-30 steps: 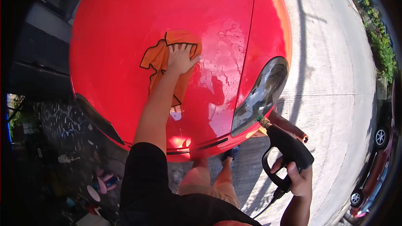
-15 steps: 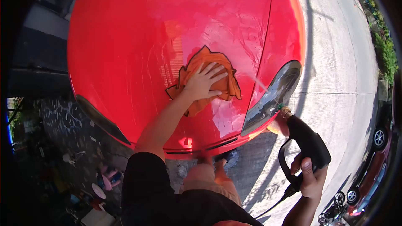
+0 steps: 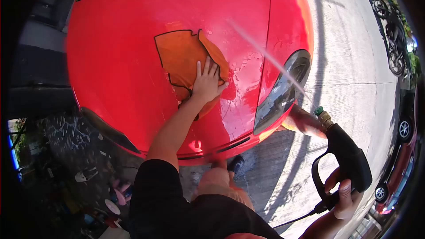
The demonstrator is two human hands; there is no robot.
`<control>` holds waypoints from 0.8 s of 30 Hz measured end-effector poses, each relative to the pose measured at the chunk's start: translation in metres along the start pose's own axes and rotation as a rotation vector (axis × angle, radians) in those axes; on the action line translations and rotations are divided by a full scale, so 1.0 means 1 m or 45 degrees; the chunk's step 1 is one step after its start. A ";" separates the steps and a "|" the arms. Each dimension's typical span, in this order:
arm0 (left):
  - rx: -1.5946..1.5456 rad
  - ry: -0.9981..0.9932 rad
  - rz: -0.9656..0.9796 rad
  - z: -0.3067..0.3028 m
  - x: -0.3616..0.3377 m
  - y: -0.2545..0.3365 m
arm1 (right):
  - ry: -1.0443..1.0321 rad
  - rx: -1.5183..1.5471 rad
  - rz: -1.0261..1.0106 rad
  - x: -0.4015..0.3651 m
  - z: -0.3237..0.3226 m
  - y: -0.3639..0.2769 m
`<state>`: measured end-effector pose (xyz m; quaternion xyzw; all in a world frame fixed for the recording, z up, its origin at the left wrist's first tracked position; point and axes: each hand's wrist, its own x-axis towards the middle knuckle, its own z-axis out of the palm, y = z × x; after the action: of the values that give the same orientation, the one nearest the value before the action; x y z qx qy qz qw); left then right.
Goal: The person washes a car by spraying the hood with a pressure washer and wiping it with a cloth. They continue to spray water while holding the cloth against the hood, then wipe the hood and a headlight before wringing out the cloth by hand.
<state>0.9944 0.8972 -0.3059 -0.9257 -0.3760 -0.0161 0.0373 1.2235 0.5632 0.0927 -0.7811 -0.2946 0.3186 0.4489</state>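
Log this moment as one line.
left hand: flat on orange cloth, on red hood | right hand: gripping spray gun | water jet: hitting hood beside cloth

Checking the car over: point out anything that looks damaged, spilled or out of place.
No damage shows on the hood or headlight. The left hand presses a cloth on the hood; the right hand grips a spray gun, its jet crossing beside the cloth. Only the small things scattered on the ground, lower left, look untidy.
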 end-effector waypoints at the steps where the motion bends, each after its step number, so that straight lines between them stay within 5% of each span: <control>1: -0.143 -0.224 0.183 0.009 -0.031 0.018 | -0.089 -0.014 0.017 -0.004 0.005 -0.002; 3: -0.241 -0.321 0.670 0.020 -0.087 0.026 | -0.184 -0.023 0.026 -0.009 0.013 -0.006; 5: -0.348 -0.347 0.872 0.026 -0.098 0.009 | -0.109 -0.007 -0.003 -0.011 0.013 -0.012; 9: -0.277 -0.038 0.481 0.001 -0.007 -0.058 | 0.124 -0.107 -0.127 -0.004 -0.016 0.001; 11: -0.186 0.212 0.173 -0.003 0.042 -0.099 | 0.025 -0.181 -0.065 -0.013 -0.011 0.001; 15: -0.360 0.658 -0.200 0.057 0.123 -0.126 | 0.028 -0.145 0.049 -0.035 -0.007 0.017; 18: 0.130 0.124 -0.295 0.010 0.133 -0.058 | -0.043 -0.112 0.200 -0.046 -0.013 0.028; 22: 0.076 0.110 0.050 0.014 0.075 0.038 | -0.053 -0.131 0.334 -0.074 -0.017 0.065; 24: 0.042 -0.109 0.250 0.025 0.029 0.088 | -0.002 -0.086 0.377 -0.095 -0.022 0.085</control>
<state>1.0765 0.8559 -0.3342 -0.9572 -0.2848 0.0334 0.0380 1.1961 0.4451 0.0480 -0.8305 -0.1869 0.3718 0.3703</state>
